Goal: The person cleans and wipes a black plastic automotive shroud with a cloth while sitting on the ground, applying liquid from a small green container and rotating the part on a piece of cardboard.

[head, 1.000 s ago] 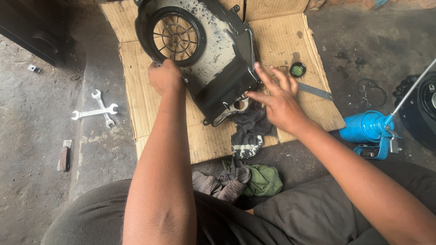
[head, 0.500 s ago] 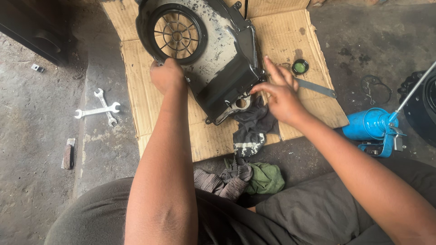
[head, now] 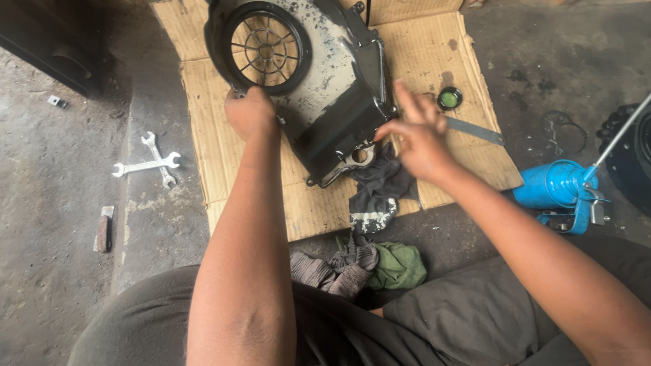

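We are gripping the near-left edge of the black engine cover (head: 325, 88) with our left hand (head: 249, 112), fingers closed on it just below its round grille. Our right hand (head: 420, 139) is hovering at the cover's near-right corner, fingers spread and pinching nothing we can make out. The cover is lying on the cardboard (head: 468, 61), at its far middle. A dark rag (head: 376, 190) is lying just near of it, two wrenches (head: 152, 163) on the floor to the left, a blue grease gun (head: 559, 190) to the right.

Left hand (head: 249, 112) fingers hidden; cover (head: 319, 74) top cropped.
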